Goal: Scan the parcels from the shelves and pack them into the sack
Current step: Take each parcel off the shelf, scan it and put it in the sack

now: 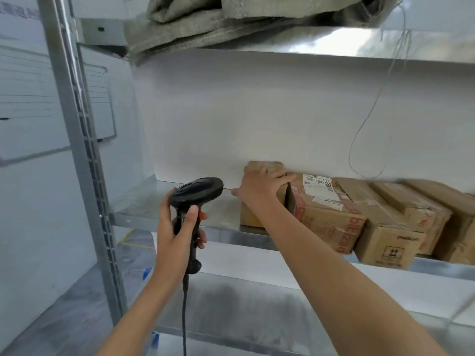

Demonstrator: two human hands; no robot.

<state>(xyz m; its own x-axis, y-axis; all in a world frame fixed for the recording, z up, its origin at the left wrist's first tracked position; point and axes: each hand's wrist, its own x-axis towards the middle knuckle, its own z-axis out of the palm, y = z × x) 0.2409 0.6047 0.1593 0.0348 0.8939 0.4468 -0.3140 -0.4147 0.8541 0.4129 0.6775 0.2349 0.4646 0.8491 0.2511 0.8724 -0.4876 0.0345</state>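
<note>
A row of brown cardboard parcels stands on the middle metal shelf [164, 214]. My right hand [259, 186] lies over the top of the leftmost parcel [253, 214], fingers spread across it and thumb at its left side. Beside it sits a taped parcel with a white barcode label [326, 211]. My left hand [177, 227] grips the handle of a black corded barcode scanner [198, 191], whose head points toward the parcels. Folded grey sacks [205, 24] lie on the shelf above.
More cardboard parcels [401, 227] fill the right part of the shelf. A steel upright post [82, 155] stands at the left. The lower shelf [257, 309] is under my arms. A loose thread [365, 140] hangs from above. A whiteboard [38, 104] is on the left wall.
</note>
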